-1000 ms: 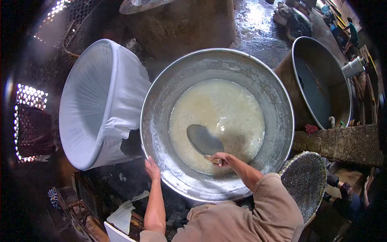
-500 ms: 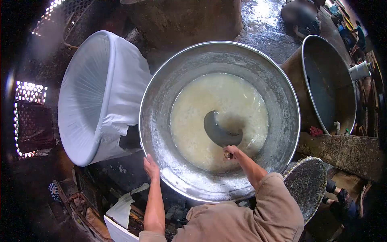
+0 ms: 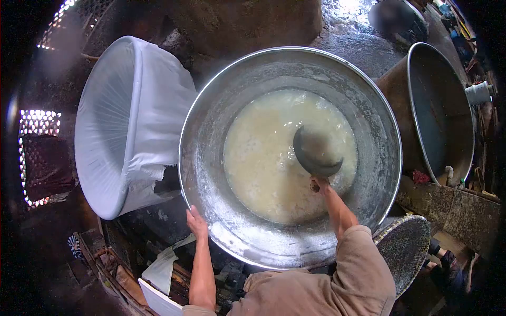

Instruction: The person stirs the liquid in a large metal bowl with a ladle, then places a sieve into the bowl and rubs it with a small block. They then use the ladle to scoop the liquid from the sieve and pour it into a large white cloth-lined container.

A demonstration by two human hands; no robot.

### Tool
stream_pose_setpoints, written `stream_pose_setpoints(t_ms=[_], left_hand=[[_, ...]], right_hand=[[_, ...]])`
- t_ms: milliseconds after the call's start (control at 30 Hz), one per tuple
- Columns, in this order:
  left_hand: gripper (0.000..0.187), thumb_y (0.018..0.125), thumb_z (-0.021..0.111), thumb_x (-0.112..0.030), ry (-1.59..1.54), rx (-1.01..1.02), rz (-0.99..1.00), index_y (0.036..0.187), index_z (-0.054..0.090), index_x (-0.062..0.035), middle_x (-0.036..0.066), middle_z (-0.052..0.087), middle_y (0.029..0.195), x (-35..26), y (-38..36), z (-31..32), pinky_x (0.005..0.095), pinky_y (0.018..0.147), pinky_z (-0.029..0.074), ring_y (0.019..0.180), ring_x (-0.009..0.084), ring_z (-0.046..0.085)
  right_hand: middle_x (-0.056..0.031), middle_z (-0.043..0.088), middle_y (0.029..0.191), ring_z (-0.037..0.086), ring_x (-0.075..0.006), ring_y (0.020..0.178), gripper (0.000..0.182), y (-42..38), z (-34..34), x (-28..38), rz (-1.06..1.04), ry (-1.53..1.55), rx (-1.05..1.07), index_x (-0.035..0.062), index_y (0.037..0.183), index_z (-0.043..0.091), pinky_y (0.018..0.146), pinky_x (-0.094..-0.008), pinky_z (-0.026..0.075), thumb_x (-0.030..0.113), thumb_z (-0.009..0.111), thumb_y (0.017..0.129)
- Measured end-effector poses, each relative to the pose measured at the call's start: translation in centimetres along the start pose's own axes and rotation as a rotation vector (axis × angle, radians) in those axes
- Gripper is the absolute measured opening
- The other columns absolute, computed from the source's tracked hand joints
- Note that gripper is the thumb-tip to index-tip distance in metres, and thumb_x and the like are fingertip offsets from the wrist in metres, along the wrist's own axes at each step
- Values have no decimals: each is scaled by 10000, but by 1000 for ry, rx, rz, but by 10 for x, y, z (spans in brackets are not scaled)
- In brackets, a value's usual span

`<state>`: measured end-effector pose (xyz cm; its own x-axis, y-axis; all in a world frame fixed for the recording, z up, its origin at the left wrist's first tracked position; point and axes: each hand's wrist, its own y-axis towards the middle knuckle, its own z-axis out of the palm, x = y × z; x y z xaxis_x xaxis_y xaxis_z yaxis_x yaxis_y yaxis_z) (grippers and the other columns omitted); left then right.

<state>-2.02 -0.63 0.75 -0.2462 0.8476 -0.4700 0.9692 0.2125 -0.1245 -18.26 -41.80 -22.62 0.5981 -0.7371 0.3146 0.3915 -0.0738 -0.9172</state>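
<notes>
A wide metal vat (image 3: pixel 203 158) with cloudy, pale yellowish liquid (image 3: pixel 263 152) in its bottom stands before me. My right hand (image 3: pixel 321 184) is closed round the short handle of a large, round metal ladle (image 3: pixel 303 155). The ladle's bowl is in the right half of the liquid, with cloudy liquid inside it. At the near left edge of the vat, my left hand (image 3: pixel 197 222) grips the rim, the fingers partly hidden by the angle.
To the left stands a cloth-covered round vessel (image 3: pixel 161 100). A deep metal-rimmed tub (image 3: pixel 443 116) is at the right, above a low ledge (image 3: pixel 453 210). A coarse round basket (image 3: pixel 403 253) lies near my right elbow. One person (image 3: pixel 395 21) is at the far back right.
My right hand has moved the ladle to the right and slightly up through the liquid; its bowl now shows rounder. My left hand stays at the rim. The view has shifted slightly.
</notes>
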Motion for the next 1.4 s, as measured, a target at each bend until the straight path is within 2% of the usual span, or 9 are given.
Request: stream_pose_setpoints(t_ms=[333, 433, 500, 733, 833, 900, 1100, 1300, 1400], left_hand=[[690, 873, 312, -484, -36, 1, -6, 1116, 408, 155, 322, 485, 1063, -8, -3, -3, 408, 875, 349, 1007, 425, 465], [677, 876, 316, -474, -39, -16, 11, 1112, 410, 154, 319, 493, 1053, -9, -3, -3, 411, 864, 354, 999, 425, 470], [670, 877, 317, -469, -47, -22, 18, 1107, 413, 153, 317, 498, 1043, -8, -4, -3, 414, 855, 358, 990, 425, 474], [580, 886, 311, -440, -86, -6, 30, 1003, 481, 102, 303, 533, 942, -17, -5, -8, 439, 782, 383, 913, 438, 495], [559, 886, 312, -437, -85, -47, 59, 981, 489, 85, 295, 538, 927, -8, -4, -2, 451, 768, 381, 899, 440, 497], [553, 885, 313, -437, -83, -98, 102, 973, 491, 79, 293, 540, 922, -10, -4, -4, 458, 763, 379, 892, 442, 498], [538, 879, 320, -441, -126, -51, 75, 941, 499, 63, 297, 541, 902, -7, -2, -6, 469, 758, 381, 880, 452, 494], [534, 880, 323, -436, -120, -2, 64, 965, 494, 63, 288, 546, 901, -1, 1, -4, 461, 759, 384, 888, 442, 498], [552, 877, 329, -435, -136, -35, 54, 1010, 491, 77, 291, 539, 944, -4, -2, -4, 447, 782, 388, 908, 432, 502]], right_hand=[[16, 334, 458, 363, -121, 361, 239, 87, -31, 13, -314, 277, -107, 163, 588, 379, 345, -279, 316, 128, 563, 737], [-2, 377, 460, 380, -144, 377, 229, 37, -4, 61, -275, 439, 265, 155, 591, 404, 367, -278, 346, 158, 574, 744], [-20, 440, 490, 413, -164, 391, 199, 39, 7, 75, -86, 456, -97, 135, 613, 444, 382, -303, 386, 169, 588, 747], [-88, 494, 597, 477, -273, 455, 212, 10, 39, 149, -70, 1017, -245, 70, 715, 467, 419, -392, 451, 227, 609, 715], [-109, 541, 675, 556, -258, 593, 78, -4, 27, 177, 488, 1504, -60, 62, 717, 532, 471, -386, 493, 113, 583, 686], [-116, 556, 727, 572, -271, 660, 91, -7, 37, 188, 162, 1547, -360, 56, 706, 550, 474, -367, 498, 128, 597, 675], [-98, 553, 769, 558, -277, 645, 127, -20, 29, 187, 407, 1583, -554, 81, 755, 560, 545, -393, 500, 180, 596, 684], [-115, 529, 717, 531, -281, 635, 159, -53, 14, 136, -51, 1481, 36, 93, 731, 549, 511, -400, 493, 165, 636, 619], [-110, 525, 719, 520, -236, 536, 37, -137, 58, 121, 277, 1547, -486, 81, 705, 513, 438, -360, 482, 79, 517, 668]])
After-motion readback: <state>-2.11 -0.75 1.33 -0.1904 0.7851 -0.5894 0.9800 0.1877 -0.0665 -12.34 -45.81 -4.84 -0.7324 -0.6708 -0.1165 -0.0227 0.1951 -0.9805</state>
